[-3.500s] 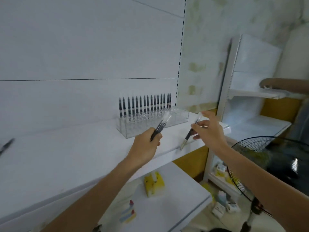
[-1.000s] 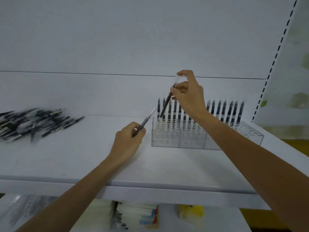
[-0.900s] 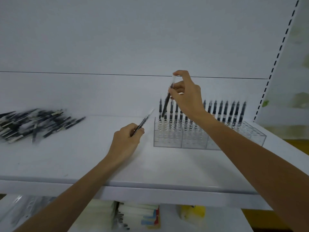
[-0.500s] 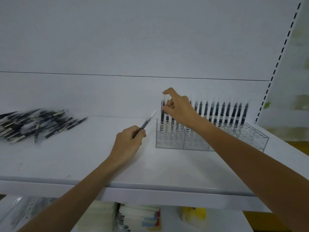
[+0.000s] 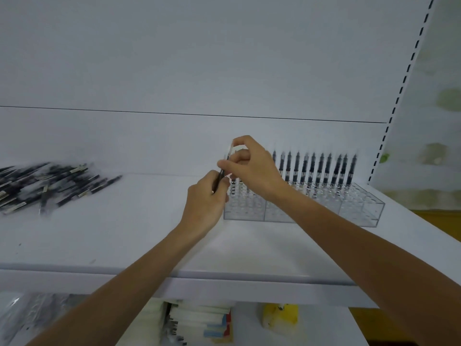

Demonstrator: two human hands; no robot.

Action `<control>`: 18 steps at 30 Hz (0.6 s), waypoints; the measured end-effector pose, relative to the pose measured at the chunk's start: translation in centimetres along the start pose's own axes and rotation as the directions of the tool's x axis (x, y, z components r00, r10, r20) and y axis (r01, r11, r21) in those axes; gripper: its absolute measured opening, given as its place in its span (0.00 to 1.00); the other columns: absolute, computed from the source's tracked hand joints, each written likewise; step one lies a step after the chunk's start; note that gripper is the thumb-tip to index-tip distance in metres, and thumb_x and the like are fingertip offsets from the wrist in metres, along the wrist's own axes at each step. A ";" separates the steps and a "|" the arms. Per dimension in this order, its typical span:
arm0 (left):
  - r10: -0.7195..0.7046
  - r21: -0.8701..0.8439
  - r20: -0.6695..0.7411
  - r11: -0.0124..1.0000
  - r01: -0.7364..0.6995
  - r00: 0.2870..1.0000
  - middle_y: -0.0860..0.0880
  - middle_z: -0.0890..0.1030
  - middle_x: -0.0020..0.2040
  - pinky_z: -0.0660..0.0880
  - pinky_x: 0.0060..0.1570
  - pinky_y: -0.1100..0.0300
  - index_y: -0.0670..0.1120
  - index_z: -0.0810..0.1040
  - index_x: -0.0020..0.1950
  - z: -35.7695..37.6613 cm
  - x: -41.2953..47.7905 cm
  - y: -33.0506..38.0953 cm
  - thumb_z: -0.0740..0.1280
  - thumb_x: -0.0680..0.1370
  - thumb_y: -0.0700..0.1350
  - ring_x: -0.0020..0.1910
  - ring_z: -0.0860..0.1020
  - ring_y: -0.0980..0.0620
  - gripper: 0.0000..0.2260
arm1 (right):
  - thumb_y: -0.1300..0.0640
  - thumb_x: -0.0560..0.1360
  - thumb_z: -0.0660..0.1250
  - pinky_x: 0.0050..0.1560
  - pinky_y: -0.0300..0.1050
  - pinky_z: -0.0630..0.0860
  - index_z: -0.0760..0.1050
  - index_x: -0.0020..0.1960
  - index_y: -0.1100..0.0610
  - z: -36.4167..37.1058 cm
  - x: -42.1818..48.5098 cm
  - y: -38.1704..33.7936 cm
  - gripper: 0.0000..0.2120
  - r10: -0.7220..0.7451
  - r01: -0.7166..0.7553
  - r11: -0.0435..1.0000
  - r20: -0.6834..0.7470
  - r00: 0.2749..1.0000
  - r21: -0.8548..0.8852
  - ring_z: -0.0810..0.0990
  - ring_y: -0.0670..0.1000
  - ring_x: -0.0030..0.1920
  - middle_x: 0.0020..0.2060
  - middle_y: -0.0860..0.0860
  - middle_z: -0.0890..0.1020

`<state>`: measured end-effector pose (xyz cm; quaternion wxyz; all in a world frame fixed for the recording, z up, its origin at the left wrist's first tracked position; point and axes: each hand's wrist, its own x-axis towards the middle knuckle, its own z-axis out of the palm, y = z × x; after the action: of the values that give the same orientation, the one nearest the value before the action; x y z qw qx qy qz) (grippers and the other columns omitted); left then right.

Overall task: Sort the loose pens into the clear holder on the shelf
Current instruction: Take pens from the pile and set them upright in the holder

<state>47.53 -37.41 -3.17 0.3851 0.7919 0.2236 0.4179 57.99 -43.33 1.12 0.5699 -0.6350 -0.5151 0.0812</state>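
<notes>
As the left hand (image 5: pixel 204 203) grips it, a slim clear-capped pen (image 5: pixel 221 177) tilts.

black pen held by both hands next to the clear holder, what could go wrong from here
1. The slim black pen with a clear cap is gripped by the left hand and pinched higher up by the right hand. If either lets go too early, it could drop onto the white shelf.
2. The right wrist crosses over the clear plastic holder. A careless move might knock the upright black pens standing in its back row.
</notes>
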 end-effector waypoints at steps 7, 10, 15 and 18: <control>0.049 0.152 0.239 0.985 -0.087 0.970 0.50 0.78 0.40 0.72 0.39 0.66 0.50 0.72 0.54 -0.8 -1.5 -1.5 0.61 0.79 0.45 0.38 0.77 0.53 0.05 | 0.67 0.73 0.69 0.46 0.49 0.82 0.66 0.64 0.55 -2.6 1.6 -0.5 0.23 -0.173 0.191 0.980 -0.257 0.951 0.050 0.84 0.53 0.41 0.42 0.55 0.83; 0.076 0.393 0.381 0.889 -0.236 0.921 0.53 0.76 0.48 0.70 0.49 0.64 0.48 0.75 0.54 -1.1 -2.6 -3.0 0.61 0.78 0.47 0.49 0.74 0.54 0.07 | 0.66 0.72 0.70 0.46 0.44 0.81 0.67 0.62 0.57 -3.5 2.8 0.2 0.21 -0.275 0.255 0.961 -0.358 0.892 -0.104 0.83 0.50 0.39 0.41 0.53 0.82; 0.126 0.511 0.456 0.773 -0.375 0.881 0.53 0.71 0.58 0.62 0.56 0.65 0.49 0.71 0.60 -0.8 -3.2 -3.5 0.58 0.79 0.49 0.57 0.67 0.55 0.12 | 0.66 0.74 0.68 0.37 0.30 0.76 0.67 0.63 0.58 -3.3 3.5 1.8 0.19 -0.343 0.270 0.923 -0.270 0.900 -0.272 0.80 0.48 0.37 0.43 0.55 0.81; 0.137 0.518 0.454 0.763 -0.386 0.881 0.52 0.72 0.59 0.63 0.56 0.65 0.48 0.71 0.61 -0.8 -3.2 -3.5 0.58 0.79 0.49 0.57 0.67 0.54 0.12 | 0.65 0.75 0.67 0.37 0.31 0.75 0.67 0.63 0.58 -3.1 3.7 2.3 0.19 -0.343 0.267 0.919 -0.254 0.904 -0.291 0.80 0.48 0.37 0.43 0.53 0.80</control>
<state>45.00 -37.14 -7.22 0.0902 0.9622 0.1469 0.2109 63.15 -42.14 2.06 0.5627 -0.6173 -0.5222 -0.1721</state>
